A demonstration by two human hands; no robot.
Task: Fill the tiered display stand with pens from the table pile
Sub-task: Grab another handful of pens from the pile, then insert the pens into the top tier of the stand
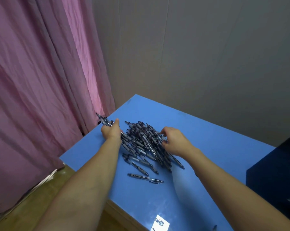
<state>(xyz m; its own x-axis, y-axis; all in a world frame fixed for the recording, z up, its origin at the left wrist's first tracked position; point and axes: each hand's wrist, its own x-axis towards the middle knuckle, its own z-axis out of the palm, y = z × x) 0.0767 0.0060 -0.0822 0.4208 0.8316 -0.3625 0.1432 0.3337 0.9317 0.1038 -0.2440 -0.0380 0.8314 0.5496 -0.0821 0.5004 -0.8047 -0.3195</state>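
Two hands work the pen pile [144, 140]: left hand [111, 131] grips pens, right hand [175, 143] picks.

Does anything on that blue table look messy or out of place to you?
Yes. The pens lie in a tangled heap, pointing every way, and one stray pen lies apart nearer the person. The bunch held in the left hand pokes out past the table edge toward the pink curtain.
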